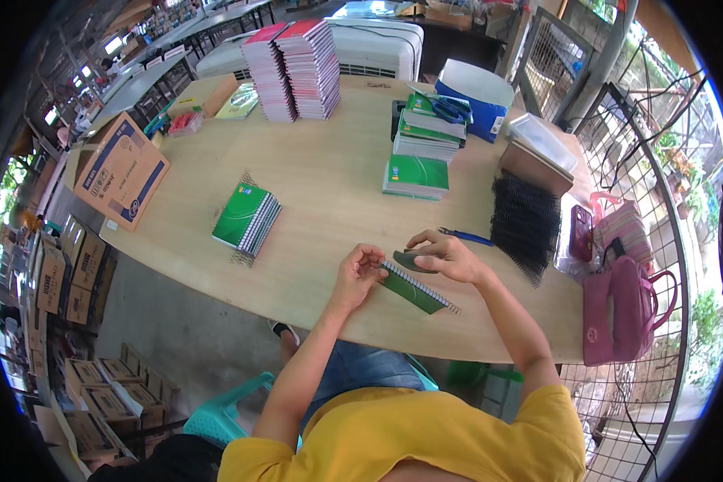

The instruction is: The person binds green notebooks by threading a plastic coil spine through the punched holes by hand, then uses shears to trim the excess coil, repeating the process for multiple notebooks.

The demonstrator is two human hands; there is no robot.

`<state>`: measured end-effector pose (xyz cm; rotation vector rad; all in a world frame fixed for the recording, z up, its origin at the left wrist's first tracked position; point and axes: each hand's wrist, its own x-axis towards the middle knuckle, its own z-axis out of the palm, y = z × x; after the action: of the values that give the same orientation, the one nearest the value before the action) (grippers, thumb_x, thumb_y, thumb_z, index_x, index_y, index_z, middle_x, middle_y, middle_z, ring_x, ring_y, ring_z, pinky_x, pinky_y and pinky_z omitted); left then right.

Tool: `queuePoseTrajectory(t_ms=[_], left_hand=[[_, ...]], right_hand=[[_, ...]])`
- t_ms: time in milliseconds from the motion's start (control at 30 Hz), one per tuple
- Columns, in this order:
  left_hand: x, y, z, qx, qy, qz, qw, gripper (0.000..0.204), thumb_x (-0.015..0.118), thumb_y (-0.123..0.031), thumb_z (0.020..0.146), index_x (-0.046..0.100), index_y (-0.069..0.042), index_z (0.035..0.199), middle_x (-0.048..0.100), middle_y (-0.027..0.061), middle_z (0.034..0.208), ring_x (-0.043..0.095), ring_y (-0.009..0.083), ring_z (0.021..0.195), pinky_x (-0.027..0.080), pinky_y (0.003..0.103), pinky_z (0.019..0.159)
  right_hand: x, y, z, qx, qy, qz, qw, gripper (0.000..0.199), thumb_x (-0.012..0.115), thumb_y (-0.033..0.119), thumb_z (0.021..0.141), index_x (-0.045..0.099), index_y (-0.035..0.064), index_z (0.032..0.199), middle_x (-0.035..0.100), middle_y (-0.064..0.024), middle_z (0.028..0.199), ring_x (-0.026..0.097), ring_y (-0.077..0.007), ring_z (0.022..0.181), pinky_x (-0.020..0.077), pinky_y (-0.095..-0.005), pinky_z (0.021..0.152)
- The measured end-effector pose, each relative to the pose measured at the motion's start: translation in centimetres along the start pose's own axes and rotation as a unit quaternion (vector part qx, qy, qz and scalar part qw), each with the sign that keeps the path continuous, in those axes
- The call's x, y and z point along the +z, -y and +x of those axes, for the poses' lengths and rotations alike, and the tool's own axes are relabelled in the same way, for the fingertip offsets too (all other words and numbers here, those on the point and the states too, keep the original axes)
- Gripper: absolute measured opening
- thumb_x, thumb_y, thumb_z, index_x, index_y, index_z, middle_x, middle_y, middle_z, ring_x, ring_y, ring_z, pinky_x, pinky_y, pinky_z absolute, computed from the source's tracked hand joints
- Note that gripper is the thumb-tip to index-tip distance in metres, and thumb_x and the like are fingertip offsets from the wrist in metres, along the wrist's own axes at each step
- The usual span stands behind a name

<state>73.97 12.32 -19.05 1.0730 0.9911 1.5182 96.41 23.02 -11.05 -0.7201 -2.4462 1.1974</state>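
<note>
My left hand (360,269) pinches the left end of a green notebook (414,289) that lies tilted on the wooden table (329,177), with its spiral wire along the upper edge. My right hand (442,253) presses down on the notebook's top near the wire, with a dark tool partly hidden under the fingers. A blue pen (467,237) lies just beyond my right hand.
A stack of green spiral notebooks (247,217) lies to the left. More green notebooks (416,177) and pink stacks (293,68) sit farther back. A pile of black spiral wires (526,221), a cardboard box (120,169), a blue bin (475,100) and pink bags (618,297) surround them.
</note>
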Motion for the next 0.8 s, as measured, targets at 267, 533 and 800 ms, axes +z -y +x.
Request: queuePoseTrajectory(t_ms=[267, 533, 800], left_hand=[[0.3, -2.9, -0.7, 0.008, -0.04, -0.023, 0.999, 0.051, 0.071, 0.008, 0.086, 0.051, -0.006, 0.131, 0.065, 0.0053, 0.104, 0.062, 0.0095, 0.091, 0.054, 0.024, 0.08], [1.0, -5.1, -1.2, -0.032, -0.05, -0.044, 0.997, 0.064, 0.067, 0.005, 0.091, 0.04, -0.009, 0.148, 0.069, 0.0143, 0.118, 0.064, 0.01, 0.095, 0.053, 0.024, 0.08], [1.6, -5.1, -1.3, -0.039, -0.047, -0.032, 0.998, 0.077, 0.066, 0.004, 0.093, 0.028, -0.011, 0.157, 0.071, 0.0134, 0.115, 0.065, 0.0107, 0.099, 0.051, 0.026, 0.086]], right_hand=[[0.3, -1.3, -1.2, -0.05, -0.219, -0.23, 0.947, 0.049, 0.076, 0.031, 0.087, 0.066, 0.0047, 0.126, 0.057, -0.0192, 0.13, 0.057, -0.0396, 0.117, 0.0481, -0.0459, 0.099], [1.5, -5.6, -5.1, 0.02, -0.3, -0.335, 0.893, 0.049, 0.073, 0.007, 0.083, 0.056, 0.0006, 0.128, 0.059, -0.0199, 0.112, 0.057, -0.0401, 0.108, 0.0477, -0.048, 0.095], [-2.2, 5.5, -2.6, -0.098, -0.219, -0.241, 0.94, 0.049, 0.081, 0.019, 0.078, 0.066, 0.0094, 0.124, 0.062, -0.0124, 0.111, 0.062, -0.0311, 0.101, 0.0495, -0.0468, 0.093]])
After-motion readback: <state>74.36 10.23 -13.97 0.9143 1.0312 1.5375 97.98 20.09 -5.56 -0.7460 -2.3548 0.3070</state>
